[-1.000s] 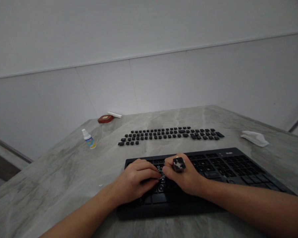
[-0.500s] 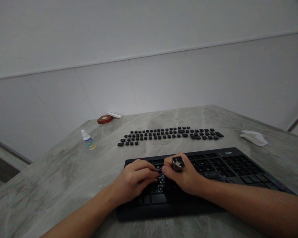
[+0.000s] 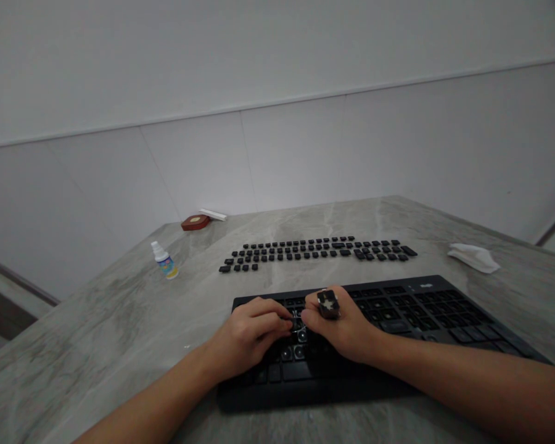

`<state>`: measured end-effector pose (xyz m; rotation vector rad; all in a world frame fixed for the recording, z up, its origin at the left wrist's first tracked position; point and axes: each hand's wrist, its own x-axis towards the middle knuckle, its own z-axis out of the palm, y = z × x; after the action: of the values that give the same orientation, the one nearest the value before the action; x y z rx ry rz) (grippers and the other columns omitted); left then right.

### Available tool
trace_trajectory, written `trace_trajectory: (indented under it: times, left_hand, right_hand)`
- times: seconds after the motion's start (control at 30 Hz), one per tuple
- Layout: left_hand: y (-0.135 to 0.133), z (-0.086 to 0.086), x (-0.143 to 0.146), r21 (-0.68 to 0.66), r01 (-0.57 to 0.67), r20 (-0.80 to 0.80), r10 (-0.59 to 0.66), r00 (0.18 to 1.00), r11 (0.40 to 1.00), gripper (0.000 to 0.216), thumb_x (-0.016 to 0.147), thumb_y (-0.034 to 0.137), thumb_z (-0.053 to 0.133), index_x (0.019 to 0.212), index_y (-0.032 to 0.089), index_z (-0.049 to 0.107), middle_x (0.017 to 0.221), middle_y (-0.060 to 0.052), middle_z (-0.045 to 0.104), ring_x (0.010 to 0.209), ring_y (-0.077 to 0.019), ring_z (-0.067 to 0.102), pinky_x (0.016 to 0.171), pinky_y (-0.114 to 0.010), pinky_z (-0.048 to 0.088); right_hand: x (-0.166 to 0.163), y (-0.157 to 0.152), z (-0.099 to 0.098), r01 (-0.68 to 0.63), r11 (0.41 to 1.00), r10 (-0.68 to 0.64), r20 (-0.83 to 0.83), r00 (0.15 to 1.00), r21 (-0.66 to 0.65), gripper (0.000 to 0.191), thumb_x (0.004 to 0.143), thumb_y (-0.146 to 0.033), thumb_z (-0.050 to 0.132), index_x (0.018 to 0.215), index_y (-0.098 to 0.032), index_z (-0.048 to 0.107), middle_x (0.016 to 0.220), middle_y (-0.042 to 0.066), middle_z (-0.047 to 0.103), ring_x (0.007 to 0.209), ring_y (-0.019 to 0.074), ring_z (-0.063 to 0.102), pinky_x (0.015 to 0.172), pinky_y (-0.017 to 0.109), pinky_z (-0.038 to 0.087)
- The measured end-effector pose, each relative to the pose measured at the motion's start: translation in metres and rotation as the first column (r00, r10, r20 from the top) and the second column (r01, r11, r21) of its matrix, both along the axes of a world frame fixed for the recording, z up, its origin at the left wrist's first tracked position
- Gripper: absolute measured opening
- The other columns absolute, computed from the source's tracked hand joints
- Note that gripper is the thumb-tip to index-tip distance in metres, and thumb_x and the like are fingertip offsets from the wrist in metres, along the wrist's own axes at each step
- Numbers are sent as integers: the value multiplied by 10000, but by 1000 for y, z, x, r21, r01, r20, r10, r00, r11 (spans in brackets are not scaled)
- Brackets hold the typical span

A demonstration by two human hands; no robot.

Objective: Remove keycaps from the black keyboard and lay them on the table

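Observation:
A black keyboard (image 3: 365, 382) lies before me with many keycaps off, and round pale domes show in its left part. My right hand (image 3: 346, 327) is wrapped round a keycap puller (image 3: 328, 303) with a dark, light-patched handle; thin wire shows between my hands, over the keys. My left hand (image 3: 254, 333) rests above the left keys, fingertips curled together beside the wire. A small dark piece is near those fingertips, but whether they grip it is hidden. Beyond the keyboard, removed black keycaps (image 3: 288, 250) stand in rows on the table.
A grey marbled table (image 3: 120, 327) carries everything. To the left stands a white spray bottle (image 3: 166, 264). Near the wall are a red-brown case (image 3: 195, 222) and a white strip (image 3: 213, 214). A white cloth or tissue (image 3: 474, 257) lies at the right.
My left fingertips have drawn back slightly to the left. Another round dome has come into sight beside them. The puller's handle has tilted a little in my right hand.

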<state>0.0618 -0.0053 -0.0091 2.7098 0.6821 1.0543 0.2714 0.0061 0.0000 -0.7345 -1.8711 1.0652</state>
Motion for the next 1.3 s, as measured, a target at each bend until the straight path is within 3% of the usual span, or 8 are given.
trace_trajectory:
  times: [0.47, 0.8, 0.97, 1.13, 1.3]
  left_hand:
    - [-2, 1, 2, 6, -13, 0, 13, 1000, 1000, 101, 914, 82, 586, 877, 147, 653, 966, -84, 695, 851, -171, 665, 751, -291, 557]
    - [-3, 1, 6, 35, -58, -10, 59, 998, 998, 135, 853, 63, 557, 762, 160, 573, 925, -69, 670, 833, -168, 640, 749, -297, 521]
    - [-2, 1, 6, -47, -71, 36, 73, 997, 996, 124, 831, 69, 568, 751, 163, 569, 926, -65, 659, 840, -162, 640, 725, -265, 520]
    - [2, 6, 1, -176, -167, 135, 192, 972, 970, 150, 819, 91, 590, 687, 157, 562, 883, -42, 647, 738, -125, 625, 656, -230, 501]
    - [17, 9, -12, -121, -307, 126, 322, 938, 944, 184, 832, 113, 578, 657, 152, 538, 887, -37, 645, 627, -89, 562, 591, -214, 467]
  right_hand:
    - [0, 1, -1, -11, 1000, 11, -12, 1000, -15, 360, 764, -244, 502, 504, -217, 254, 495, -74, 198, 462, 72, 193, 437, 239, 187]
    - [1, 0, -1, -7, 999, 6, 31, 1000, 53, 354, 754, -212, 506, 505, -211, 254, 501, -68, 214, 470, 71, 193, 432, 232, 194]
    - [1, -1, -1, -11, 998, 9, 34, 999, 58, 352, 752, -210, 501, 505, -212, 250, 496, -69, 210, 465, 70, 187, 429, 233, 192]
    - [1, 1, -1, 34, 998, -35, 22, 999, 44, 372, 774, -248, 501, 502, -215, 249, 491, -69, 210, 460, 70, 207, 435, 236, 193]
    - [1, 1, -1, 36, 999, -36, 16, 999, 18, 375, 771, -272, 506, 499, -217, 253, 489, -68, 215, 462, 72, 209, 436, 235, 194]
